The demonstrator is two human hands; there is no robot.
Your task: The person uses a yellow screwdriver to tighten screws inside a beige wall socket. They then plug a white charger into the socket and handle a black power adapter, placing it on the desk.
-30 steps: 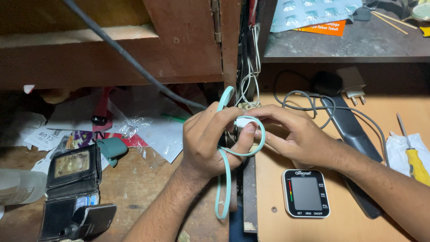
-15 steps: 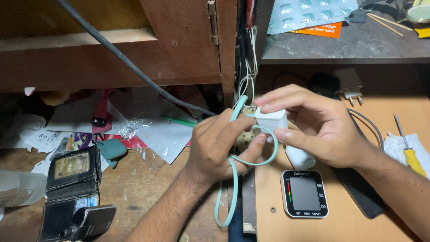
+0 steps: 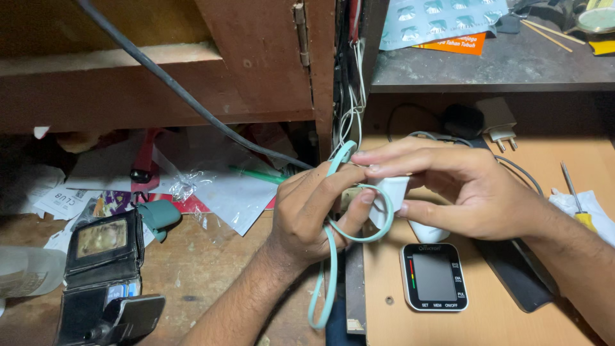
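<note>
Your two hands meet above the middle of the cluttered wooden bench (image 3: 211, 269), and what they hold lies between them. Your right hand (image 3: 461, 192) is closed on a small white plastic plug block (image 3: 387, 192), pinched between thumb below and fingers along its top, so the block sits at that hand's fingertips and points toward your left hand. Your left hand (image 3: 314, 211) is curled around a pale teal flat cable (image 3: 330, 269), its thumb pressing the cable near the block. The cable makes one loop just under the block, and its long free end hangs straight down past your left wrist toward the bench's near edge; a shorter end rises above your left fingers. The cable's long axis therefore runs roughly vertical, while the block lies across it. The left hand is the nearer one to the cable's length, the right to the block. Just below the right hand, apart from it, a black blood-pressure monitor with a dark screen (image 3: 434, 277) lies flat. A worn black leather wallet (image 3: 102, 256) sits well apart at far left.
</note>
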